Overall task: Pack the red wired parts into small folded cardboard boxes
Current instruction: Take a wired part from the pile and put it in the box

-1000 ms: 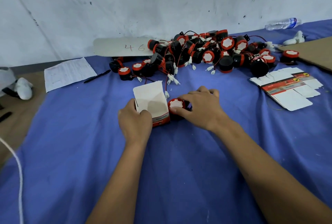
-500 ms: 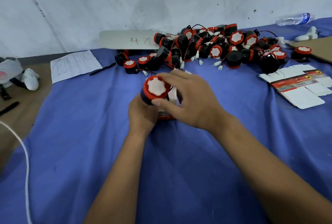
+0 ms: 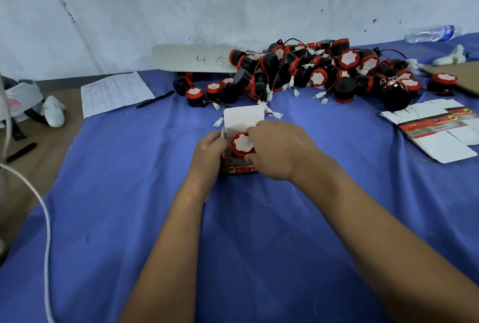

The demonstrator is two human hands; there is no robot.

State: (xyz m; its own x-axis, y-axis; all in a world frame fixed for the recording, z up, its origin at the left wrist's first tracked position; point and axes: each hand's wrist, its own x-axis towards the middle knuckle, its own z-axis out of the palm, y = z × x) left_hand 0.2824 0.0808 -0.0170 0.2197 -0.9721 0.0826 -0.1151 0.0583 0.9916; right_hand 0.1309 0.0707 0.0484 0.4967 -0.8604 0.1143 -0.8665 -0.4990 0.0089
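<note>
A small red and white cardboard box stands open on the blue cloth, its white lid flap raised at the back. My left hand grips the box's left side. My right hand pinches a red wired part with a white face, which sits partly inside the box's mouth. A big pile of red and black wired parts lies behind, near the wall.
Flat unfolded boxes lie at the right. A paper sheet and a pen lie at the left, a card marked 46 leans on the wall, and a plastic bottle lies far right. White cord hangs at left.
My right hand picked the part up from beside the box, raised it above the box, and has now lowered it into the box's open top. My left hand kept hold of the box.
</note>
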